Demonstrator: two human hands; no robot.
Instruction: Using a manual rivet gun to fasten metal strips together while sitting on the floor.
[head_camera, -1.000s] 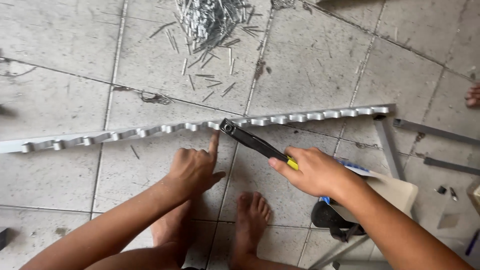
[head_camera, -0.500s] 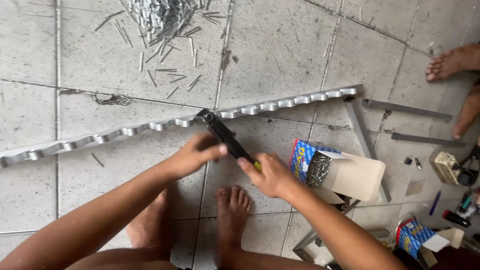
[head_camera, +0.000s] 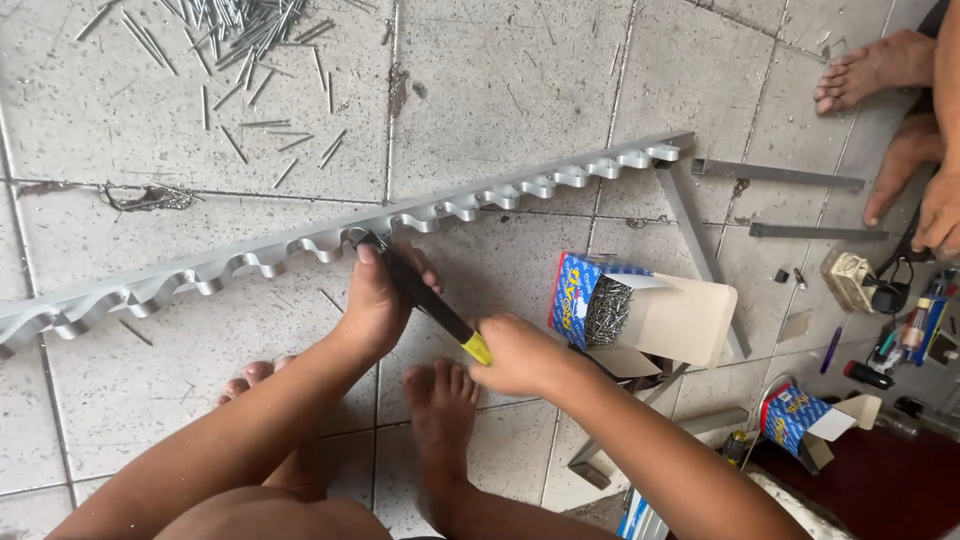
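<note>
A long grey metal strip with wavy notches (head_camera: 250, 258) lies across the tiled floor. My left hand (head_camera: 378, 300) rests against the strip near its middle, fingers curled around the head end of a black tool with a yellow band (head_camera: 430, 303). My right hand (head_camera: 520, 355) grips that tool's handle lower down. The tool's tip touches the strip's notched edge. My bare feet (head_camera: 440, 400) are below the hands.
A pile of loose nails (head_camera: 225, 30) lies at the top left. An opened blue box of nails (head_camera: 610, 310) sits right of my hands. Flat metal bars (head_camera: 775, 175), small tools and another box (head_camera: 800, 415) lie at the right, with another person's feet (head_camera: 870, 65) beyond.
The view shifted, so the strip and nails now sit higher and further left. My left hand moved from pointing at the strip to holding the tool's head against it.
</note>
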